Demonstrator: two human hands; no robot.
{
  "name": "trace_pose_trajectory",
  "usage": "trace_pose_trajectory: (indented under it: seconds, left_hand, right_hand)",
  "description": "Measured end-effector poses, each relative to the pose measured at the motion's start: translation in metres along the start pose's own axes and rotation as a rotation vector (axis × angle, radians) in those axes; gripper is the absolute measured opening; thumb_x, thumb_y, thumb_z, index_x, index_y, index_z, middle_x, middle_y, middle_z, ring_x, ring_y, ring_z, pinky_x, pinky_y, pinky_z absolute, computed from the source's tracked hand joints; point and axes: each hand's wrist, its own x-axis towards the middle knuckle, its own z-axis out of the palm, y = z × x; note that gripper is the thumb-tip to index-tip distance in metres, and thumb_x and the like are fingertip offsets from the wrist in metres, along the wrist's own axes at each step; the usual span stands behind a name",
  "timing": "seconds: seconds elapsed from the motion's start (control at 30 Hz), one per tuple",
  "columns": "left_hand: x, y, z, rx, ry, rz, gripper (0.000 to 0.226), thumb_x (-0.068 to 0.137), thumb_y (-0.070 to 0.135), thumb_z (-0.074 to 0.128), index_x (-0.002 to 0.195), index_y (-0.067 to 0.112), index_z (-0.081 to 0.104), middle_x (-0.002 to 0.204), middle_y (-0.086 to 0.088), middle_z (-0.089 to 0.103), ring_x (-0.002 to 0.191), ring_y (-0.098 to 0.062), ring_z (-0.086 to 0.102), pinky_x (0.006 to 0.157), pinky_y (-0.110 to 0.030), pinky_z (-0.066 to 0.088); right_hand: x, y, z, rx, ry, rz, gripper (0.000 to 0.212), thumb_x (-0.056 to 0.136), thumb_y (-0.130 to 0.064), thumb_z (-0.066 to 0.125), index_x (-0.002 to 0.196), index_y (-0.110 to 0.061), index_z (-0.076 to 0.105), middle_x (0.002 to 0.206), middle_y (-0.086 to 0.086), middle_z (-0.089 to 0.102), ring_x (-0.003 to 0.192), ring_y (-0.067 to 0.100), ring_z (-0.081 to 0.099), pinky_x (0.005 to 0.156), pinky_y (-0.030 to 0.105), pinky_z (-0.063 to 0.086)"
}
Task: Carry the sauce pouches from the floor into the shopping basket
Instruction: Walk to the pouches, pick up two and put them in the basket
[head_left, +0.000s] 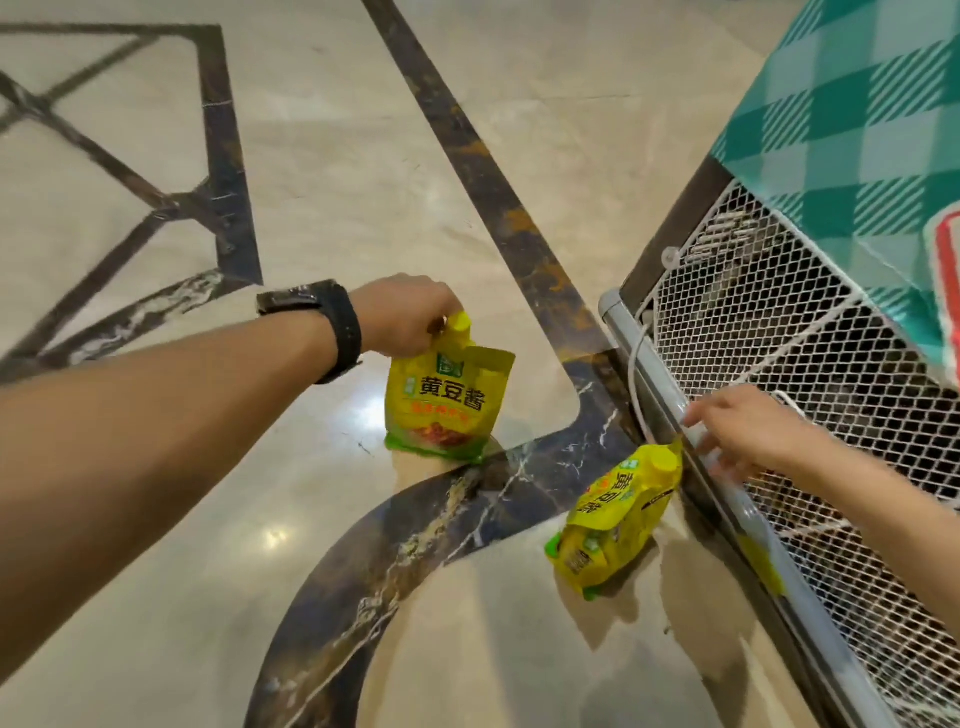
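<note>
Left hand (405, 317): upright pouch (447, 405) pinched at its cap.
Right hand (748, 431): spread over leaning pouch (618, 519), apparently empty.
Risk: cap-only pinch could be slipped.

You see a glossy beige marble floor (322, 156) crossed by dark veined inlay bands (467, 156), with a diamond outline at upper left. At the upper right a green-and-white checked cloth (857, 130) hangs over a white wire mesh panel (779, 322) edged by a grey tube (639, 358).
</note>
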Motion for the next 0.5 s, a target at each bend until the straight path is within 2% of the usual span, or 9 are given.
trace_pose_trajectory:
  seconds: [0.03, 0.1, 0.17, 0.23, 0.33, 0.43, 0.5]
  left_hand:
    - [-0.003, -0.009, -0.001, -0.005, 0.015, 0.0, 0.026, 0.091, 0.003, 0.056, 0.11, 0.014, 0.069, 0.106, -0.01, 0.07, 0.094, -0.033, 0.063, 0.075, -0.037, 0.048]
    - [-0.01, -0.023, -0.004, -0.068, 0.021, -0.017, 0.022, 0.092, 0.007, 0.061, 0.11, 0.013, 0.072, 0.105, -0.009, 0.073, 0.095, -0.03, 0.064, 0.079, -0.038, 0.052]
    - [-0.016, -0.032, -0.006, -0.145, -0.035, -0.035, 0.017, 0.091, 0.015, 0.07, 0.108, 0.014, 0.074, 0.103, -0.005, 0.074, 0.095, -0.024, 0.067, 0.085, -0.038, 0.055]
    - [-0.023, -0.038, -0.004, -0.194, -0.077, -0.036, 0.014, 0.09, 0.021, 0.075, 0.103, 0.016, 0.076, 0.1, -0.002, 0.075, 0.095, -0.02, 0.068, 0.088, -0.038, 0.055]
    - [-0.028, -0.044, -0.002, -0.234, -0.054, -0.019, 0.01, 0.092, 0.025, 0.072, 0.097, 0.018, 0.076, 0.099, 0.0, 0.075, 0.096, -0.02, 0.068, 0.09, -0.038, 0.054]
    - [-0.029, -0.045, 0.001, -0.17, -0.035, 0.016, 0.008, 0.094, 0.025, 0.069, 0.093, 0.019, 0.073, 0.097, 0.0, 0.073, 0.092, -0.017, 0.065, 0.083, -0.033, 0.051]
    - [-0.033, -0.048, 0.01, -0.125, 0.028, 0.052, 0.012, 0.096, 0.026, 0.066, 0.098, 0.016, 0.074, 0.101, -0.001, 0.074, 0.086, -0.014, 0.06, 0.078, -0.028, 0.046]
  right_hand:
    - [-0.001, -0.007, -0.004, 0.039, -0.051, 0.101, 0.044, 0.104, -0.036, 0.046, 0.1, 0.003, 0.067, 0.082, 0.031, 0.071, 0.053, 0.032, 0.067, 0.05, 0.037, 0.058]
    - [-0.007, -0.023, -0.008, -0.043, -0.266, 0.265, 0.088, 0.09, -0.075, 0.04, 0.092, 0.009, 0.068, 0.08, 0.029, 0.073, 0.059, 0.037, 0.072, 0.049, 0.041, 0.06]
    - [-0.016, -0.041, -0.003, -0.189, -0.462, 0.342, 0.101, 0.079, -0.087, 0.039, 0.094, 0.008, 0.071, 0.085, 0.025, 0.075, 0.069, 0.036, 0.075, 0.051, 0.041, 0.06]
    - [-0.02, -0.054, 0.007, -0.225, -0.524, 0.35, 0.092, 0.08, -0.08, 0.051, 0.101, 0.008, 0.069, 0.09, 0.023, 0.076, 0.075, 0.034, 0.076, 0.059, 0.044, 0.063]
    - [-0.022, -0.064, 0.022, -0.188, -0.439, 0.259, 0.055, 0.093, -0.045, 0.061, 0.101, 0.009, 0.068, 0.093, 0.024, 0.076, 0.082, 0.035, 0.076, 0.066, 0.045, 0.063]
    - [-0.025, -0.07, 0.033, -0.142, -0.391, 0.129, 0.024, 0.095, -0.015, 0.061, 0.098, 0.008, 0.065, 0.087, 0.023, 0.075, 0.07, 0.031, 0.074, 0.061, 0.044, 0.063]
    - [-0.026, -0.075, 0.036, -0.204, -0.384, 0.021, 0.01, 0.092, -0.005, 0.061, 0.088, 0.004, 0.061, 0.069, 0.017, 0.074, 0.06, 0.028, 0.073, 0.051, 0.037, 0.061]
